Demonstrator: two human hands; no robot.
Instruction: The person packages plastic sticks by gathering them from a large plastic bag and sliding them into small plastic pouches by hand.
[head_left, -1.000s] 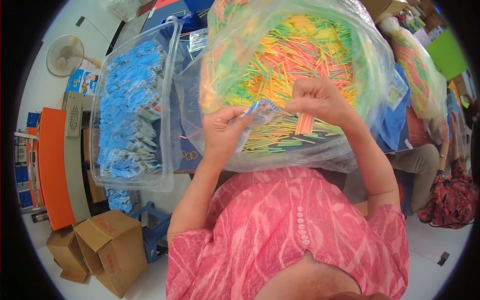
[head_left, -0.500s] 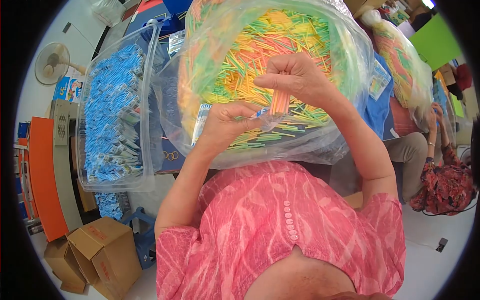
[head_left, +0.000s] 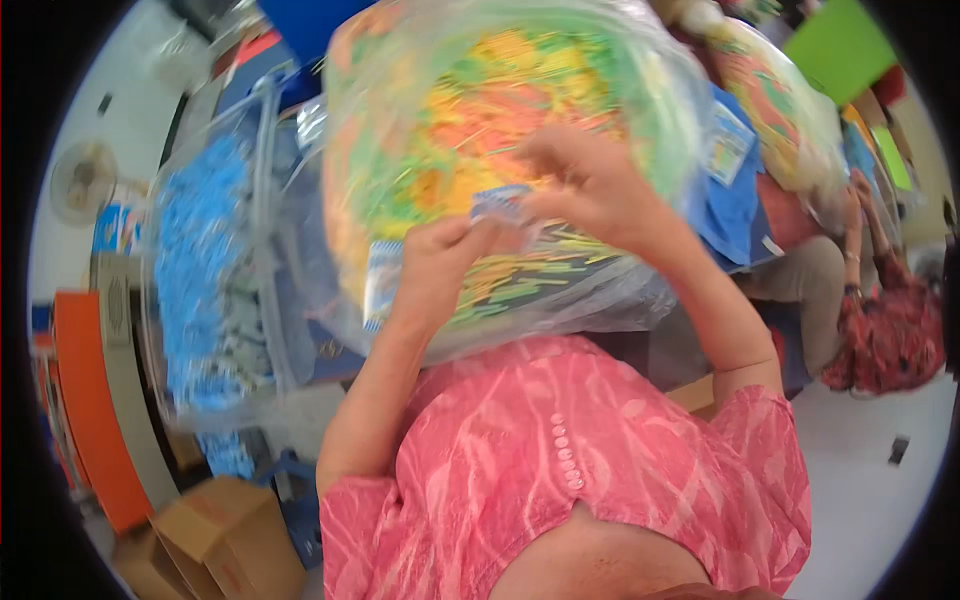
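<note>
My left hand (head_left: pixel 448 262) is closed, pinching a small clear plastic packet (head_left: pixel 502 204) with a blue printed top. Blue-and-white packets (head_left: pixel 382 285) show beside its outer edge; whether the palm holds them is hidden. My right hand (head_left: pixel 598 190) is beside the packet's right end, thumb at the packet and bent fingers raised apart from it; motion blurs them. Both hands are over a large clear plastic bag (head_left: pixel 350 130), spread open and full of yellow, green, orange and pink straws (head_left: pixel 480 110). Any straws inside the packet are too blurred to make out.
To the left, a clear plastic tub (head_left: pixel 275 200) holds many blue packets (head_left: pixel 205 270). Cardboard boxes (head_left: pixel 230 535) stand on the floor below. Further right are a blue cloth (head_left: pixel 735 195), another bag of straws (head_left: pixel 770 110) and another person (head_left: pixel 890 325) at work.
The bundle of pink and orange straws under my right hand is out of sight. My right hand has lowered and its fingers have spread. The packet now lies flatter, and the whole view has shifted.
</note>
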